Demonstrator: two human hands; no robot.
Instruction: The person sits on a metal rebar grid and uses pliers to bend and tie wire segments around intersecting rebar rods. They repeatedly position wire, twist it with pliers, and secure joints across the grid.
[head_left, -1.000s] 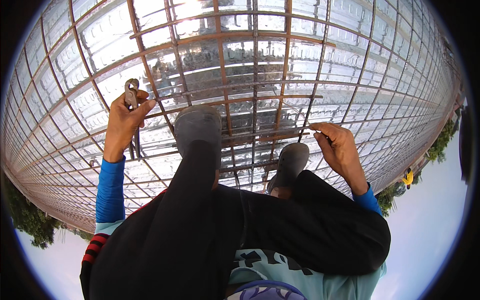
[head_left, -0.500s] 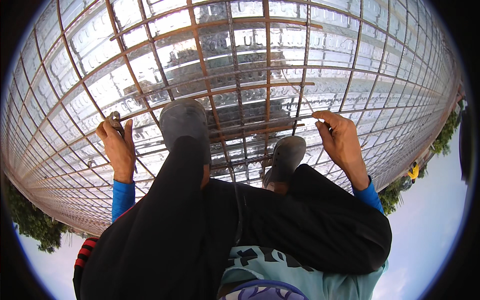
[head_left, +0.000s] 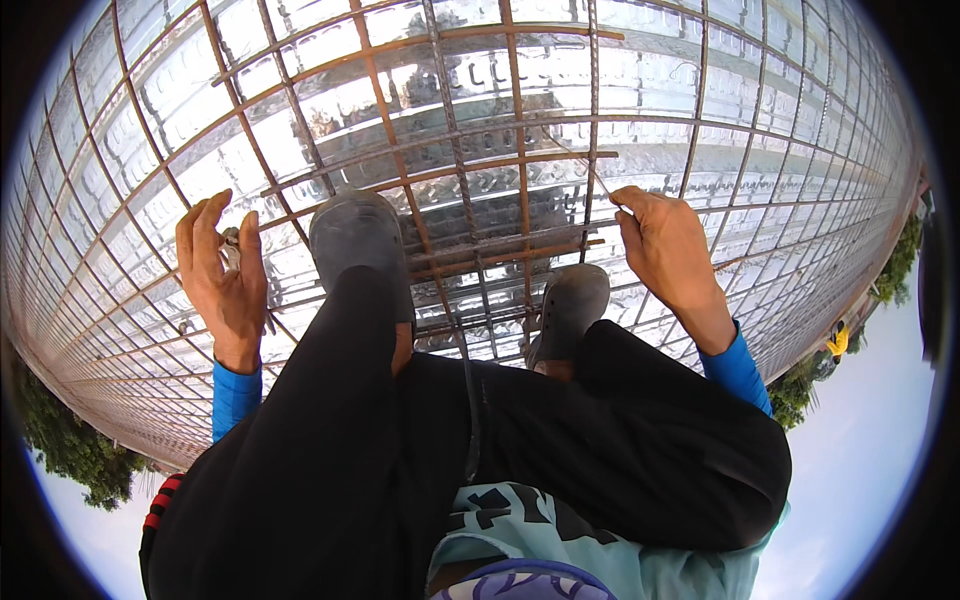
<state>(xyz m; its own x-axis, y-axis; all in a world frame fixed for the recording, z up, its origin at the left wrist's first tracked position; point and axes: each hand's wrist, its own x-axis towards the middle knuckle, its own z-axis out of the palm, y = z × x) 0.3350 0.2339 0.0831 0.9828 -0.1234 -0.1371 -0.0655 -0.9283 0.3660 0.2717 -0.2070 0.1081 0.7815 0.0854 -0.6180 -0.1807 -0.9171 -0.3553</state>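
My left hand (head_left: pixel 218 285) is beside my left shoe, its fingers partly straightened around a pair of metal pincers (head_left: pixel 231 246). Most of the tool is hidden by the palm, and a bit of handle shows below it. Over on the right, my right hand (head_left: pixel 668 240) pinches a thin tie wire (head_left: pixel 598 180) between thumb and forefinger. That wire runs up and left from the fingertips, over the bars of the rusty rebar mesh (head_left: pixel 520 152). Both hands are just above the mesh.
Shiny ribbed metal decking (head_left: pixel 640 80) lies under the mesh. My left shoe (head_left: pixel 355 235) and right shoe (head_left: pixel 575 305) stand on the bars. Several rod ends stick out near the middle. At the far right edge is a person in yellow (head_left: pixel 838 340), near trees (head_left: pixel 800 390).
My left hand has loosened its fingers around the pincers and shifted slightly left. My right hand has moved a little up and left, still pinching the wire.
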